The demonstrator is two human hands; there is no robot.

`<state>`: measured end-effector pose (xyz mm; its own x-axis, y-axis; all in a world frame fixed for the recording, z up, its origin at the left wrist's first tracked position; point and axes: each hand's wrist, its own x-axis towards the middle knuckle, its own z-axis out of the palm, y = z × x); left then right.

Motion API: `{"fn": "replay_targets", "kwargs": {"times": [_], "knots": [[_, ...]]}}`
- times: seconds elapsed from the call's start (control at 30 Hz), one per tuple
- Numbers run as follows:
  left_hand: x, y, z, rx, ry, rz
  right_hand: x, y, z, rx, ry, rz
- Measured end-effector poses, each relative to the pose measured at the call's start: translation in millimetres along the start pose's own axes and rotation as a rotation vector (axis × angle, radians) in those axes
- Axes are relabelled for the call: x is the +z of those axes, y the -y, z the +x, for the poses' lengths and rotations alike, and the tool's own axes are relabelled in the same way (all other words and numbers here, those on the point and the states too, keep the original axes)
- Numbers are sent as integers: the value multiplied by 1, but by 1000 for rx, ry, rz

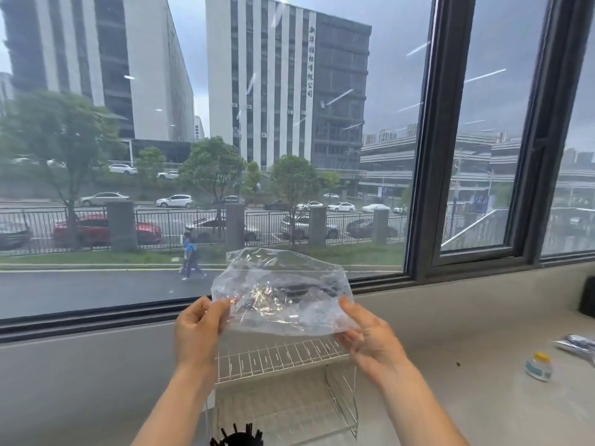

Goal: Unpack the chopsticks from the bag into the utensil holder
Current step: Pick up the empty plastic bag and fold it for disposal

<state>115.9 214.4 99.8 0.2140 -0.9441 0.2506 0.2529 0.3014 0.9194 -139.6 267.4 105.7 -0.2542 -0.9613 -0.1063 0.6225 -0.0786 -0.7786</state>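
I hold a crumpled clear plastic bag (283, 294) up in front of the window. My left hand (198, 326) pinches its left edge and my right hand (370, 339) grips its right edge. Dark shapes show faintly through the plastic; I cannot tell whether they are chopsticks. Below, at the bottom edge of the view, dark chopsticks (238, 434) stick up from a utensil holder, most of which is cut off by the frame.
A white wire dish rack (289, 381) stands on the grey counter under my hands. At right lie a small bottle with a yellow cap (539, 366), a silvery packet (576, 346) and a dark object (587, 299). The window sill runs behind.
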Motion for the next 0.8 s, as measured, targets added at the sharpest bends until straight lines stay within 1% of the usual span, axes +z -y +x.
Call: {"fn": "replay_targets", "kwargs": {"times": [0.07, 0.13, 0.27, 0.4, 0.5, 0.57, 0.67, 0.8], "knots": [[-3, 2, -2, 22, -54, -26, 2, -2, -4, 14, 28, -32], [-4, 2, -5, 6, -84, -53, 2, -4, -4, -3, 9, -54], [-8, 8, -8, -36, -69, -58, -8, -7, 0, -68, -69, -126], [-2, 22, -14, -114, 72, 52, -24, -5, -5, -144, -122, -178], [13, 35, -23, -130, 124, 120, -41, -3, -12, -190, -182, -212], [29, 44, -33, -132, 161, 124, -59, -2, -20, -178, -195, -239], [55, 62, -51, -158, 249, 113, -94, 2, -38, -99, -167, -255], [90, 96, -80, -259, 364, 133, -153, 14, -63, -90, -250, -283]]}}
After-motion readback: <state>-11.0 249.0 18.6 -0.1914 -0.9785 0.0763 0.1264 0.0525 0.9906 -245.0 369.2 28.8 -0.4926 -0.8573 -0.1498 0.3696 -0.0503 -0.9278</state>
